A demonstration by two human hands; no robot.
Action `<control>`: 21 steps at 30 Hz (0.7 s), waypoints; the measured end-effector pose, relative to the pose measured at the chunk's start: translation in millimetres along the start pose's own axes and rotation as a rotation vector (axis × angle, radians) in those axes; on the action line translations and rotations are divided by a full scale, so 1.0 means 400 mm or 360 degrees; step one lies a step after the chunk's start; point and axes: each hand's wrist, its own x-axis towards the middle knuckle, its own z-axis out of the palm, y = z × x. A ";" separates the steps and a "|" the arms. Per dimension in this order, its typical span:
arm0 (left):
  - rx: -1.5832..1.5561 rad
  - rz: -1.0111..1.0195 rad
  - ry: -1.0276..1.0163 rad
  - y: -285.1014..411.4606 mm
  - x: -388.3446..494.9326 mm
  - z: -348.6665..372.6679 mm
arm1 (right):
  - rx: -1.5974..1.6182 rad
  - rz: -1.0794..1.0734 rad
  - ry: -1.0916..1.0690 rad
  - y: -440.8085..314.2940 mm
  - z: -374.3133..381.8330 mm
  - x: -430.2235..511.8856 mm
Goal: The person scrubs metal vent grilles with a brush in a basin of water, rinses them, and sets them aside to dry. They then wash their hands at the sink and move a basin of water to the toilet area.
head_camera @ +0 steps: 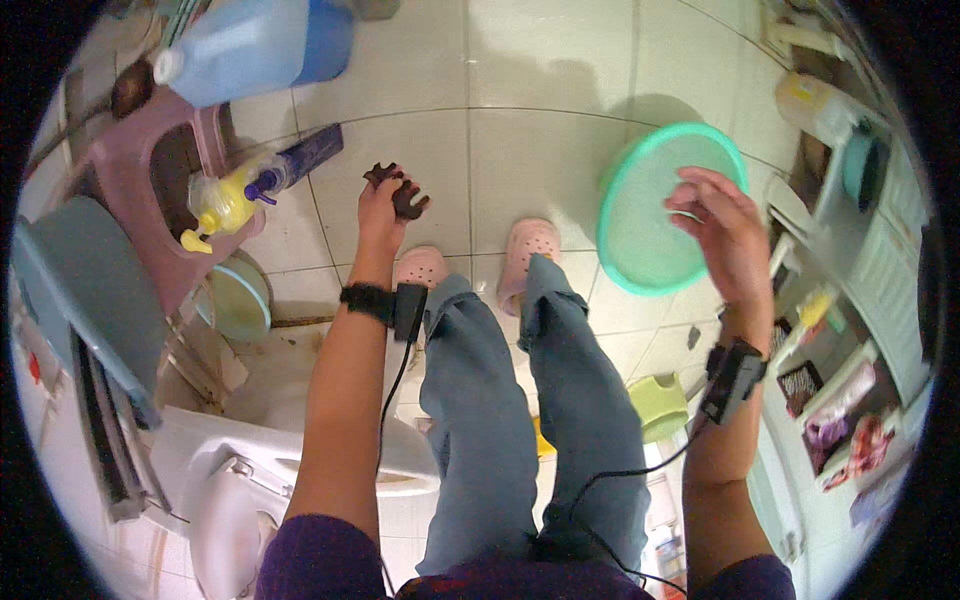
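Note:
My left hand (382,208) is closed around a small crumpled dark item (407,201), perhaps cloth; its exact kind is not clear. It hangs above the tiled floor, in front of one of my pink clogs (422,267). Over the rim side of a round green plastic basin (611,259), my right hand (716,221) is raised with bent fingers slightly apart. I see nothing held in it. The inside of the basin looks pale green, and part of it is hidden behind the right hand.
Left of me, a pink plastic stool (127,187) holds pump bottles, including a yellow one (225,206). A blue jug (240,49) is beyond it. A white toilet (345,457) stands close at my left. Shelves with small items (832,420) line the right, near a lime-green stool (658,405).

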 end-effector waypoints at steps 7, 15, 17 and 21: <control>-0.0058 -0.0204 -0.0768 0.244 -0.529 0.311 | 0.0251 -0.0120 0.0005 -0.117 0.022 -0.312; 0.0324 -0.0341 -0.1039 0.320 -1.126 0.651 | 0.0652 -0.0532 0.0055 -0.267 -0.016 -0.735; 0.0411 -0.0276 -0.1081 0.292 -1.239 0.738 | 0.0595 -0.0708 0.0198 -0.302 -0.060 -0.804; 0.0481 -0.0185 -0.1178 0.176 -1.415 0.938 | 0.0271 -0.0820 0.0594 -0.353 -0.273 -0.907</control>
